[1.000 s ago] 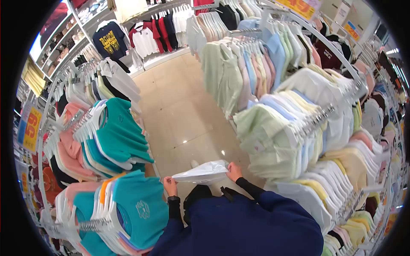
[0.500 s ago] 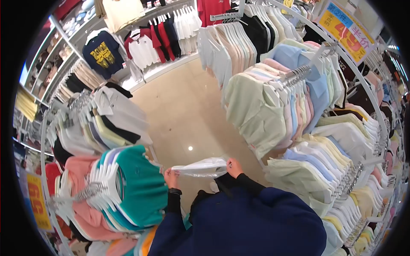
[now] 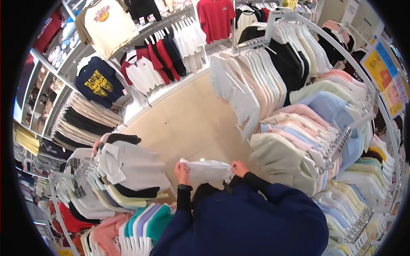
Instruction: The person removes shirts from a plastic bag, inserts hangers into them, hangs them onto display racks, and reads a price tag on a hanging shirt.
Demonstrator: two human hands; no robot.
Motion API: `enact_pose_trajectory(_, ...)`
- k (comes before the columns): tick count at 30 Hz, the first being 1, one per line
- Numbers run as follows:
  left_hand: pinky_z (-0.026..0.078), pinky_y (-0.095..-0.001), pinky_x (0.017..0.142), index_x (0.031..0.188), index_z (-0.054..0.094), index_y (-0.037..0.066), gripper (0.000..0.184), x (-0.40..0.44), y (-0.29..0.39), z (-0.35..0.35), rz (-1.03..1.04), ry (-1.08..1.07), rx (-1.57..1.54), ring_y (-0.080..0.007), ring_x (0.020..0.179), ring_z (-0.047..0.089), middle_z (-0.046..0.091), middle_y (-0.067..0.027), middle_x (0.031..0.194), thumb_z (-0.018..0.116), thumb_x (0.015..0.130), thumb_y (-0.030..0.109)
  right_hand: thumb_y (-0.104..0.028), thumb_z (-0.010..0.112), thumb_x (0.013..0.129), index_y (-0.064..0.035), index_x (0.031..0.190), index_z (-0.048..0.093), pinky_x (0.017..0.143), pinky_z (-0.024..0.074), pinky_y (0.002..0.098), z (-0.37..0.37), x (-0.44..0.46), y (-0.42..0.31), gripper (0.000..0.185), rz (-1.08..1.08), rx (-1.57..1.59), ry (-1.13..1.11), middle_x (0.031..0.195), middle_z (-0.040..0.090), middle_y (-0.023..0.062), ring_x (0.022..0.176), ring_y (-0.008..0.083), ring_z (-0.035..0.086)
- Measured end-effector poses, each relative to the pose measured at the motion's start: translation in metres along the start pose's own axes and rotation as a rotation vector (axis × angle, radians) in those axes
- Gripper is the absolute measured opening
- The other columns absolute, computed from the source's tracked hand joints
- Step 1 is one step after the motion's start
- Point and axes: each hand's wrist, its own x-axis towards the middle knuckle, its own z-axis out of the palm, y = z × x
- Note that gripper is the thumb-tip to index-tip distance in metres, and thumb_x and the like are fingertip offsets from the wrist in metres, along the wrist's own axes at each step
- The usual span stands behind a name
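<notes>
A white, thin, crumpled plastic bag (image 3: 207,170) is stretched between my two hands in front of my chest. My left hand (image 3: 183,174) pinches its left end, with a dark band on the wrist. At the other end, my right hand (image 3: 240,169) grips the bag's right edge. Whether anything lies inside the bag I cannot make out. Grey-white shirts (image 3: 136,166) hang on a rack just left of my left hand. Pale green shirts (image 3: 284,160) hang to the right of my right hand.
Racks of hanging clothes flank the aisle floor (image 3: 183,113) on both sides. Teal and pink tops (image 3: 160,222) hang low at left. A curved metal rack frame (image 3: 337,38) and a price sign (image 3: 386,74) stand at right. Wall displays with shirts (image 3: 100,81) line the back.
My view has moved forward along the aisle, and the teal tops have slid down in view. Both hands still hold the bag, which now hangs wider and looks more crumpled.
</notes>
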Motion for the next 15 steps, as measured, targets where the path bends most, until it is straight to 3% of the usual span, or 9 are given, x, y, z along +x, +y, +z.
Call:
enact_pose_trajectory(2, 0.040, -0.0252, 0.058, 0.089, 0.053, 0.008, 0.013, 0.028, 0.031, 0.022, 0.016, 0.053, 0.030, -0.0066, 0.059, 0.043, 0.047, 0.0040, 0.072, 0.050, 0.100, 0.015, -0.022, 0.068, 0.078, -0.0066, 0.084, 0.063, 0.076, 0.0500, 0.0416, -0.002, 0.057, -0.018, 0.017, -0.012, -0.054, -0.072, 0.084, 0.064, 0.0134, 0.085, 0.0315, 0.063)
enact_pose_trajectory(10, 0.036, -0.0250, 0.054, 0.084, 0.049, 0.011, 0.017, 0.202, 0.092, 0.018, 0.039, 0.103, -0.023, -0.0060, 0.056, 0.040, 0.043, 0.0047, 0.067, 0.049, 0.099, 0.016, -0.023, 0.067, 0.075, -0.0072, 0.083, 0.065, 0.069, 0.0507, 0.0435, 0.025, 0.244, -0.093, 0.018, -0.166, 0.026, -0.286, 0.079, 0.066, 0.0133, 0.076, 0.0318, 0.064)
enact_pose_trajectory(15, 0.035, -0.0243, 0.053, 0.084, 0.049, 0.011, 0.016, 0.341, 0.125, 0.017, 0.009, 0.041, -0.030, -0.0053, 0.055, 0.039, 0.042, 0.0053, 0.065, 0.050, 0.099, 0.016, -0.020, 0.068, 0.073, -0.0072, 0.081, 0.064, 0.068, 0.0501, 0.0431, 0.062, 0.361, -0.114, 0.015, -0.063, -0.001, -0.190, 0.077, 0.065, 0.0117, 0.074, 0.0312, 0.064)
